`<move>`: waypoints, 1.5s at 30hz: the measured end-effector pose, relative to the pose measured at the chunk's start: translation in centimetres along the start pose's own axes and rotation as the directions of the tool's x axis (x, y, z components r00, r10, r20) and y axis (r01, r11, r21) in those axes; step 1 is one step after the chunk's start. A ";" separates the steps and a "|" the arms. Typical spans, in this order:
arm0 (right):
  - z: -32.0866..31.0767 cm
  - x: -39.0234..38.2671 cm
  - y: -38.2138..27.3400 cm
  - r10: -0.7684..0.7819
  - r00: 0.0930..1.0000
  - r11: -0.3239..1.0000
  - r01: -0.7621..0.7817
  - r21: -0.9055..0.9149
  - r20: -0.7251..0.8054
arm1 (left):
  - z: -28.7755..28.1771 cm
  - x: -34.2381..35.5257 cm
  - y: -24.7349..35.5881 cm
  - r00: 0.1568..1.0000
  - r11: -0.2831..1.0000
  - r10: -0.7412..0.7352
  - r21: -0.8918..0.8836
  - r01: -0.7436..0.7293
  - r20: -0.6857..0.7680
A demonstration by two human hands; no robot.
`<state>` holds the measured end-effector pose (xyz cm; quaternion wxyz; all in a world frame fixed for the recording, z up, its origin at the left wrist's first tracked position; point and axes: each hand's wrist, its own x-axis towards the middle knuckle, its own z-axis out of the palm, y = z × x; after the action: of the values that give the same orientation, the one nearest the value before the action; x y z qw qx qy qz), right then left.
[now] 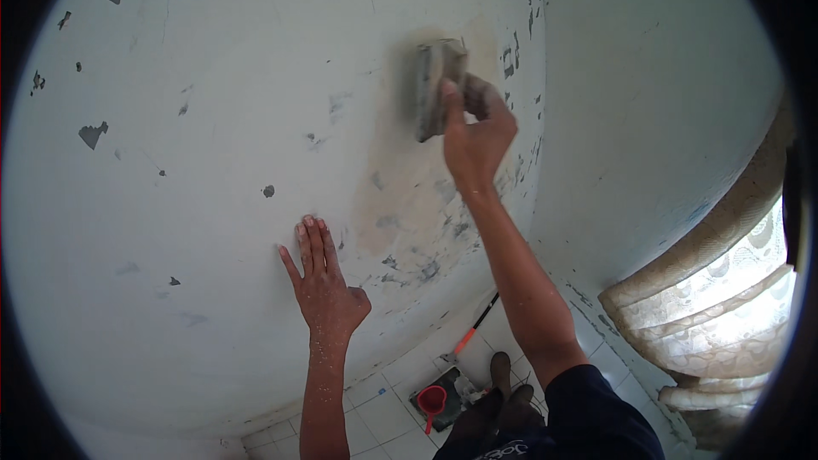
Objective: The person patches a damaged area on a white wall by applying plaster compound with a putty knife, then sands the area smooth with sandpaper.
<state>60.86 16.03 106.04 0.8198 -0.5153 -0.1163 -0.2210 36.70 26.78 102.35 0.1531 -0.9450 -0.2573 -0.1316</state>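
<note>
My right hand (477, 128) grips a grey, rectangular block-like tool (436, 64) held up at the white wall (213, 273), over a beige, smeared patch; the tool is slightly blurred, and I cannot tell if it touches the wall. Below and to the left, my left hand (317, 273) lies flat on the wall with fingers stretched out and nothing in it. Dark chips and flaked spots mark the wall around both hands, densest along the lower right of the patch.
An adjoining wall (648, 102) meets this one at the right, with a patterned curtain (699, 307) below it. On the tiled floor (379, 422) are a dark tray (419, 411) with a red scoop (432, 396), an orange-handled tool (464, 339) and my feet (501, 370).
</note>
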 end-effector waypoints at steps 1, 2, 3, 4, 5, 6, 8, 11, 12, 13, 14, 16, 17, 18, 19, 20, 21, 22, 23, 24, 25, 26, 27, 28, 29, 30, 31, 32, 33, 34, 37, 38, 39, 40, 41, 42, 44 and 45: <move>1.2 -0.7 1.3 -0.192 0.981 0.976 0.187 -0.115 -0.035 | 0.1 0.2 0.2 1.000 1.000 -0.006 -0.014 0.006 0.002; 2.4 -1.4 2.1 -0.376 0.926 0.905 0.357 -0.233 -0.044 | 0.2 0.2 0.3 1.000 1.000 -0.014 -0.026 0.015 0.008; 3.1 -2.3 2.8 -0.469 0.882 0.861 0.442 -0.254 -0.055 | 0.2 0.4 0.4 1.000 1.000 -0.012 -0.028 0.013 0.008; 3.6 -3.6 2.4 -0.407 0.913 0.896 0.392 -0.209 -0.036 | 0.3 0.5 0.3 1.000 1.000 -0.017 -0.023 0.017 0.003; 3.3 -4.9 1.8 -0.346 0.938 0.925 0.339 -0.171 -0.013 | 0.4 0.4 0.4 1.000 1.000 -0.018 -0.021 0.018 0.001; 2.4 -6.1 1.8 -0.345 0.938 0.924 0.339 -0.176 -0.010 | 0.8 0.3 0.3 1.000 1.000 -0.017 -0.026 0.017 0.005; 1.5 -7.9 1.1 -0.288 0.898 0.954 0.297 0.022 0.333 | 1.3 0.1 -0.5 0.999 1.000 0.009 -0.012 -0.009 -0.038; -0.7 -7.2 -0.1 -0.363 0.876 0.925 0.379 0.014 0.316 | 1.0 -0.3 -0.9 1.000 1.000 -0.016 -0.020 0.016 0.002; -0.8 -5.8 0.5 -0.349 0.914 0.931 0.364 -0.037 0.208 | 0.9 -0.3 -0.9 1.000 1.000 -0.017 -0.019 0.017 0.002; -0.6 -3.7 1.1 -0.338 0.937 0.934 0.346 -0.090 0.094 | 0.7 -0.1 -0.5 1.000 1.000 -0.003 -0.016 0.003 -0.006; -0.2 -2.1 1.2 -0.336 0.937 0.935 0.344 -0.088 0.098 | 0.6 -0.1 -0.3 1.000 1.000 0.002 -0.011 -0.003 -0.012; 0.7 -0.1 1.0 -0.108 0.993 0.993 0.106 -0.056 -0.040 | 0.2 -0.1 0.2 1.000 1.000 -0.002 -0.011 0.002 0.000; 1.1 -0.8 1.5 -0.113 0.993 0.992 0.111 -0.053 -0.038 | 0.2 0.2 0.5 1.000 1.000 -0.004 -0.013 0.004 0.006; 1.8 -2.5 2.5 -0.245 0.970 0.960 0.241 -0.141 -0.006 | 0.2 0.5 0.6 1.000 1.000 -0.004 -0.016 0.004 0.000; 2.2 -4.4 3.0 -0.362 0.932 0.904 0.361 -0.229 0.039 | 0.5 0.5 0.6 1.000 1.000 -0.008 -0.021 0.008 -0.007; 2.2 -6.1 2.5 -0.338 0.933 0.915 0.356 -0.191 0.123 | 0.7 0.4 0.6 1.000 1.000 -0.011 -0.029 0.010 -0.014; 1.9 -7.7 2.0 -0.308 0.928 0.928 0.342 -0.150 0.209 | 0.8 0.1 0.4 1.000 0.999 -0.013 -0.030 0.013 -0.007; 1.3 -8.2 1.9 -0.310 0.928 0.927 0.343 -0.150 0.206 | 0.8 0.0 0.1 1.000 0.999 -0.015 -0.045 0.015 -0.016; 0.6 -8.5 1.8 -0.243 0.918 0.962 0.270 -0.043 0.313 | 0.7 0.0 -0.1 1.000 0.998 -0.017 -0.059 0.016 -0.025; -0.1 -8.5 1.8 -0.186 0.887 0.982 0.179 0.055 0.422 | 0.7 -0.1 -0.2 1.000 0.998 -0.016 -0.057 0.014 -0.026; -1.1 -8.3 1.3 -0.193 0.881 0.980 0.197 0.037 0.431 | 0.6 -0.3 -0.4 1.000 0.998 -0.018 -0.053 0.016 -0.021; -1.7 -7.5 1.6 -0.194 0.882 0.980 0.197 0.038 0.429 | 0.6 -0.3 -0.4 1.000 0.999 -0.022 -0.048 0.021 -0.019; -2.0 -6.4 1.9 -0.184 0.937 0.980 0.197 -0.013 0.297 | 0.7 -0.2 -0.4 1.000 0.999 -0.023 -0.044 0.022 -0.019; -2.1 -5.5 2.1 -0.177 0.972 0.979 0.190 -0.072 0.157 | 0.7 -0.2 -0.1 1.000 0.999 -0.015 -0.036 0.015 -0.021; -1.5 -4.5 2.3 -0.177 0.972 0.979 0.189 -0.072 0.154 | 0.8 0.0 0.0 1.000 1.000 -0.010 -0.026 0.009 -0.027; -0.5 -3.4 2.3 -0.150 0.985 0.986 0.156 -0.056 0.090 | 0.8 0.1 0.1 1.000 1.000 -0.008 -0.025 0.008 -0.027; 0.2 -3.0 2.4 -0.122 0.992 0.992 0.123 -0.038 0.027 | 0.8 0.2 0.4 1.000 1.000 -0.002 -0.030 0.001 -0.028; 0.7 -3.6 2.7 -0.123 0.992 0.992 0.124 -0.038 0.026 | 0.8 0.4 0.5 1.000 0.999 0.005 -0.037 -0.006 -0.031; 1.0 -4.9 3.3 -0.225 0.972 0.963 0.233 -0.139 0.069 | 0.7 0.5 0.5 0.999 0.999 0.008 -0.039 -0.009 -0.033; 1.0 -6.0 3.7 -0.315 0.940 0.912 0.338 -0.232 0.128 | 0.8 0.6 0.6 1.000 0.999 0.008 -0.035 -0.009 -0.030; 0.4 -9.6 2.7 -0.291 0.881 0.938 0.339 -0.070 0.373 | 0.6 0.0 0.1 1.000 0.999 -0.003 -0.045 0.002 -0.024; 0.3 -9.4 2.4 -0.296 0.881 0.937 0.343 -0.067 0.369 | 0.6 0.0 0.0 1.000 0.998 -0.015 -0.060 0.014 -0.025; 0.0 -9.1 2.1 -0.318 0.893 0.936 0.348 -0.041 0.317 | 0.7 0.0 0.0 0.999 0.998 -0.014 -0.057 0.012 -0.031; -0.3 -8.9 1.3 -0.334 0.904 0.936 0.351 -0.015 0.267 | 0.8 -0.2 -0.2 0.999 0.999 -0.019 -0.046 0.017 -0.034; -0.4 -7.2 0.1 -0.287 0.939 0.951 0.303 -0.063 0.189 | 0.8 -0.3 -0.4 0.999 0.999 -0.022 -0.035 0.021 -0.035; 0.0 -5.2 -0.1 -0.255 0.960 0.960 0.266 -0.087 0.115 | 0.5 -0.4 -0.6 0.999 0.999 -0.024 -0.030 0.023 -0.035; 0.9 -0.6 -0.5 -0.182 0.983 0.981 0.182 -0.067 -0.001 | 0.1 0.0 0.1 1.000 0.999 -0.002 -0.041 0.002 -0.008; 1.4 0.6 -0.5 -0.127 0.991 0.992 0.126 -0.020 -0.034 | 0.2 0.0 0.3 1.000 0.999 -0.005 -0.041 0.004 -0.008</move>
<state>61.20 16.96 107.31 0.8015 -0.5102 -0.1325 -0.2825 36.92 26.63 102.10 0.1346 -0.9468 -0.2561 -0.1411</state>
